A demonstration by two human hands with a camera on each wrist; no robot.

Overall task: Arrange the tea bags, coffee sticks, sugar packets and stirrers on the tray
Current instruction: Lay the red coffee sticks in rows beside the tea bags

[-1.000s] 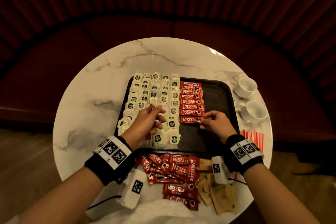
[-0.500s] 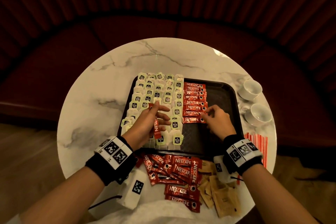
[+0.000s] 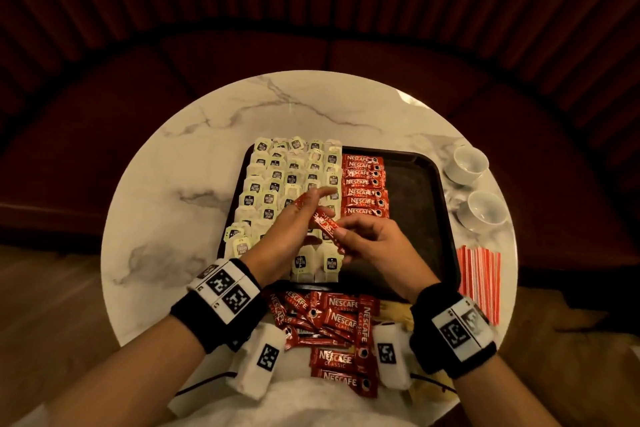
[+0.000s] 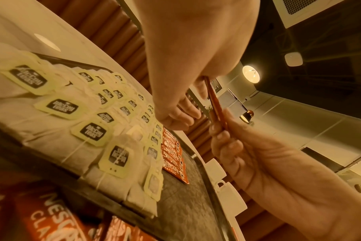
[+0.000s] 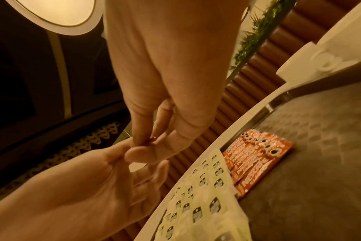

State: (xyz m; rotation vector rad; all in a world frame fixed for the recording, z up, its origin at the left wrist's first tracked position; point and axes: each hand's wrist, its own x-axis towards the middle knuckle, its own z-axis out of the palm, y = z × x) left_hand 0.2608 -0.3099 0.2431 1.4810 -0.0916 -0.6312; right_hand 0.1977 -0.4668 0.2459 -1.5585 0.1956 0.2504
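Now that the right hand (image 3: 374,246) has left the coffee row and pinches the stick (image 3: 327,227) the left hand (image 3: 291,232) holds, another placement looks ready

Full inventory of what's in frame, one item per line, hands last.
tray: one, black, table centre.
tea bags: many, white with pale green tags, tray's left half.
coffee sticks in column: about eight, red, mid-tray.
held coffee stick: one, red, above the tray.
loose coffee sticks: pile, red, table near edge.
sugar packets: brown, near edge, mostly hidden.
stirrers: bundle, red-and-white, right of tray.
cups: two, white, far right.
table: round, white marble.
left hand: holds stick.
right hand: pinches same stick.
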